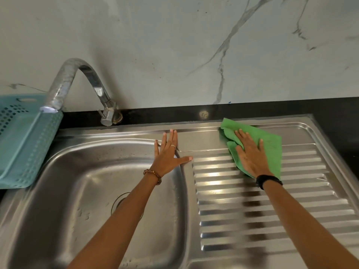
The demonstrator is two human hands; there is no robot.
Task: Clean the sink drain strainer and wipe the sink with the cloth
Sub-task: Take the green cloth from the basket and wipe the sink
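Observation:
A steel sink (pixel 81 171) has a basin on the left and a ribbed drainboard (pixel 272 210) on the right. My right hand (pixel 250 152) lies flat, fingers spread, pressing a green cloth (pixel 272 144) onto the far part of the drainboard. My left hand (pixel 169 152) rests open and flat on the rim between basin and drainboard, holding nothing. The drain strainer (pixel 119 200) at the basin's bottom shows only as a partial ring; my left forearm covers most of it.
A curved metal tap (pixel 77 82) rises from the black counter (pixel 174 115) behind the basin, its spout reaching left. A teal perforated plastic basket (pixel 25 140) sits at the sink's left edge. A marbled wall stands behind.

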